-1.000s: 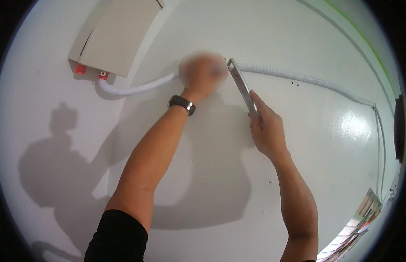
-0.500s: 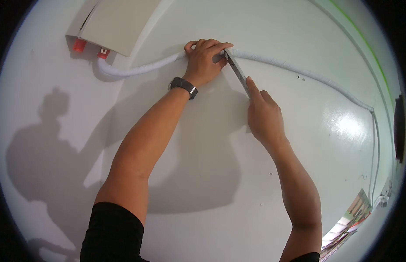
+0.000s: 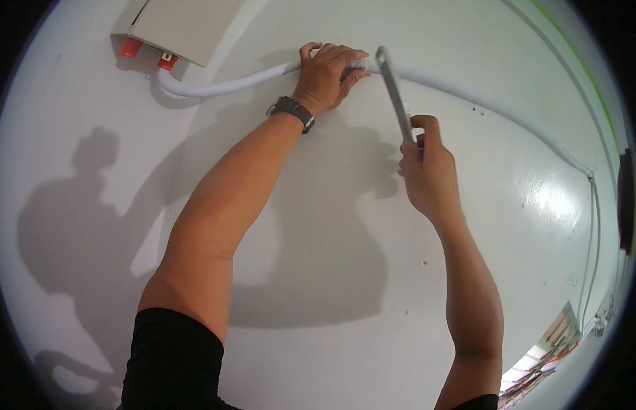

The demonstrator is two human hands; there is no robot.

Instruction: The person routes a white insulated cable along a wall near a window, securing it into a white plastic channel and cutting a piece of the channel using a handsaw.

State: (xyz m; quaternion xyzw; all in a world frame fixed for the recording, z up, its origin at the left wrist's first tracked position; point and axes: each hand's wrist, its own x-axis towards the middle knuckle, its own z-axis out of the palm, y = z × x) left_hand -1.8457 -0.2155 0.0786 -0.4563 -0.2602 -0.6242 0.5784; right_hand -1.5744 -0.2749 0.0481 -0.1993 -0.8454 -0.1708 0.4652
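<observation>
High on the wall, my left hand (image 3: 323, 78) is closed around a white tape-wrapped pipe (image 3: 444, 83), its thumb and fingers at the pipe's top and underside. A dark wristwatch (image 3: 292, 112) is on that wrist. My right hand (image 3: 431, 176), lower and to the right, grips a long narrow grey metal tool (image 3: 394, 94). The tool points upward, slightly blurred, and its rounded tip is close to the pipe just right of my left fingers. Whether the tip touches the pipe, I cannot tell. The tool's lower end is hidden in my right fist.
A beige box (image 3: 184, 27) is mounted at the upper left, with a red fitting (image 3: 167, 62) where the pipe meets it. Thin cables (image 3: 592, 225) run down the right side. Small holes (image 3: 477, 111) mark the pale wall (image 3: 318, 260). A window-like opening (image 3: 540, 355) shows at lower right.
The tool has swung to a steeper angle, and its tip has shifted up and right from beside my left fingers. My right index finger has come off the tool's length and curled.
</observation>
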